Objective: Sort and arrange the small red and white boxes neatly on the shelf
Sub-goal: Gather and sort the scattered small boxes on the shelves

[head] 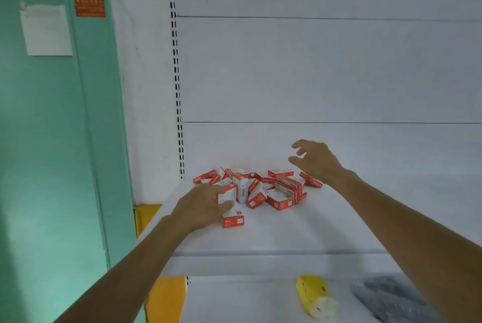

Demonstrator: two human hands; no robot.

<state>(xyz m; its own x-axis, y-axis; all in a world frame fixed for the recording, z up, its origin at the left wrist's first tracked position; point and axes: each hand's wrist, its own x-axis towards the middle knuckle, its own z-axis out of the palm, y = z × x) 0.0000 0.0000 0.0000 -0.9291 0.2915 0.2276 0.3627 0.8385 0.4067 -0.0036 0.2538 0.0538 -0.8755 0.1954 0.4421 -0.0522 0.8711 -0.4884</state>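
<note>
Left hand (pixel 200 205) pinches a box (pixel 227 196), seemingly to free it from the pile (pixel 271 189); right hand (pixel 315 161) hovers, fingers spread, ready to gather.

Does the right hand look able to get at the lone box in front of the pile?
Probably yes. The lone box lies on bare shelf, its right side free. The right hand hovers open beyond the pile and would reach back over it; the left hand crowds the box's left edge.
</note>
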